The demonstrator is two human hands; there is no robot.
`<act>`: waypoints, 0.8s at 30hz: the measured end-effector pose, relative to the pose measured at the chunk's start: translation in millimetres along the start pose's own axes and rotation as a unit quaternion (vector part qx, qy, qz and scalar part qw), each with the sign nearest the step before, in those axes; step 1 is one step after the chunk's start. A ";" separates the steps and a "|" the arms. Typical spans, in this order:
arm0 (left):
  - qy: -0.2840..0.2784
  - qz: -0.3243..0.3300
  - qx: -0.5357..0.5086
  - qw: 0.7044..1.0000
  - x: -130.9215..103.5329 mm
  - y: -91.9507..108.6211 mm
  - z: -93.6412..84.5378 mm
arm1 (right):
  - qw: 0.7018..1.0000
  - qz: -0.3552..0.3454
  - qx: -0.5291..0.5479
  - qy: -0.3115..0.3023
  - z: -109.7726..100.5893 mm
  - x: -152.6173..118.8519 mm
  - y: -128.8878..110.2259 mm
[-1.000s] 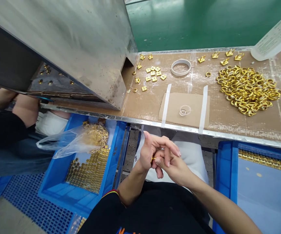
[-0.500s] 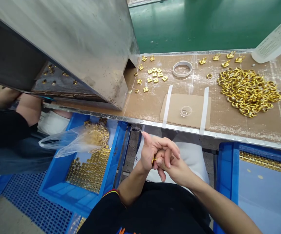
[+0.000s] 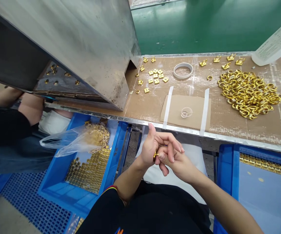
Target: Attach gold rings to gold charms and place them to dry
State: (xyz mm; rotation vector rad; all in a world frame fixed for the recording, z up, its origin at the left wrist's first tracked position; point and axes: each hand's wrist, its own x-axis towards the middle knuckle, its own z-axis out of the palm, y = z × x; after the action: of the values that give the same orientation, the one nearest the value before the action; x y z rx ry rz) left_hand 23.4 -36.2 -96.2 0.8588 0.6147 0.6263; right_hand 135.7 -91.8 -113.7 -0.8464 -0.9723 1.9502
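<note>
Close in front of my body, my right hand (image 3: 176, 162) pinches a small gold ring (image 3: 155, 155) between closed fingers. The ring's flat end presses against the heel of my left palm; most of its shape is hidden. My left hand (image 3: 151, 144) is palm up, thumb raised and fingers stretched loosely over the right hand's fingertips. Beyond the hands, a cardboard pad (image 3: 174, 120) is taped to the bench, with a small clear round dish (image 3: 186, 112) on it. A large heap of gold rings (image 3: 250, 94) lies at the right of the bench.
Small square gold pieces (image 3: 155, 75) and a tape roll (image 3: 183, 70) lie on the cardboard-covered bench (image 3: 194, 86). A metal housing (image 3: 101, 48) stands left. Blue bins (image 3: 115, 156) with gold parts flank me. A plastic bag (image 3: 67, 139) rests in the left one; a co-worker's arm (image 3: 30, 107) is beyond.
Both hands have shifted slightly up and to the right together. My left thumb stands more upright, and the ring stays pressed at the left palm.
</note>
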 end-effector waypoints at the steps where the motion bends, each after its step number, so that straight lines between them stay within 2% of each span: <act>1: 0.001 0.001 -0.011 1.000 2.3 2.7 -0.6 | 1.000 0.006 0.017 -0.002 -0.1 1.3 -3.2; 3: 0.011 0.015 -0.022 1.000 4.1 7.0 -3.0 | 0.999 0.009 0.052 0.001 -1.2 3.4 -8.0; 5: 0.039 0.073 -0.001 0.997 0.9 9.0 -7.3 | 0.997 0.004 0.077 0.021 -4.4 4.2 -11.5; 8: 0.067 0.213 0.109 0.969 -11.3 7.4 -16.8 | 0.993 -0.012 0.093 0.066 -12.3 1.9 -17.7; 10: 0.043 0.265 0.199 0.942 -19.1 4.9 -23.6 | 0.991 -0.023 0.101 0.085 -17.1 -0.7 -22.7; 13: 0.002 0.303 0.263 0.916 -22.3 2.7 -30.1 | 0.989 -0.035 0.118 0.077 -20.2 -2.7 -28.2; 15: -0.004 0.321 0.291 0.901 -20.0 3.1 -30.4 | 0.988 -0.044 0.133 0.065 -20.1 -1.6 -28.7; 20: 0.046 0.343 0.360 0.866 -18.1 4.9 -24.6 | 0.980 -0.047 0.192 0.030 -20.3 4.5 -20.2; 24: 0.051 0.357 0.356 0.862 -20.8 2.6 -24.5 | 0.969 -0.019 0.248 0.000 -20.9 8.0 -13.5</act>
State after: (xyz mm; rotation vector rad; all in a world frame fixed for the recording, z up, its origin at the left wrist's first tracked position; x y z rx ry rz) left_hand -8.3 -37.8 -101.6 1.8035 0.6238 1.1501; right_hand 153.6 -72.7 -114.0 -0.5331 -0.4565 2.0319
